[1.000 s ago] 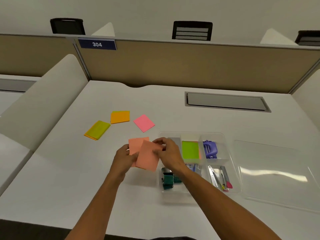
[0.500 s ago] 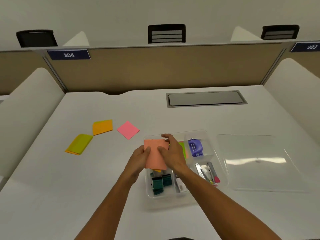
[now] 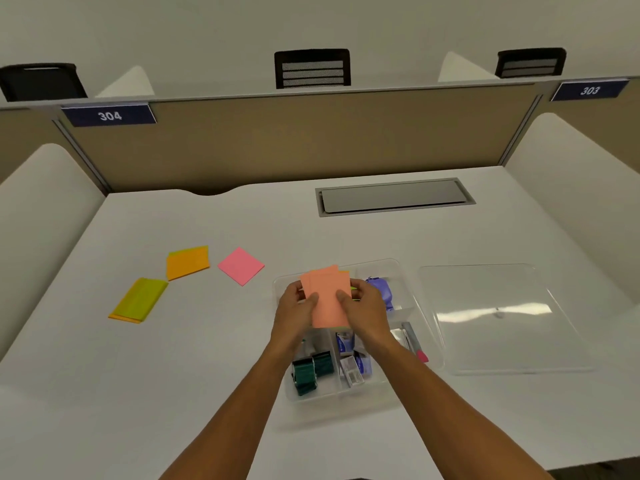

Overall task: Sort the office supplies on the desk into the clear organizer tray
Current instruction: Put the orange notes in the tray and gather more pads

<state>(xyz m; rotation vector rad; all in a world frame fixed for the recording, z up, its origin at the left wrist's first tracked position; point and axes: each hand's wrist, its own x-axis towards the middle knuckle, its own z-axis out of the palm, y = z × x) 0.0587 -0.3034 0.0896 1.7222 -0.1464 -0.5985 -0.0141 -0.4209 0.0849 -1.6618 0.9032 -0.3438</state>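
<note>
Fingers shifted salmon notes over tray.

Beige partition, "304" sign, black chairs behind.

Two readable signs, both white numerals on dark blue plates fixed to the top rail of the desk partition. Plate "304" sits at about 10 o'clock in the view, at the left partition junction. Plate "303" sits at about 2 o'clock, at the right junction. Small boxes in the clear organizer tray carry print, too small to read.
</note>
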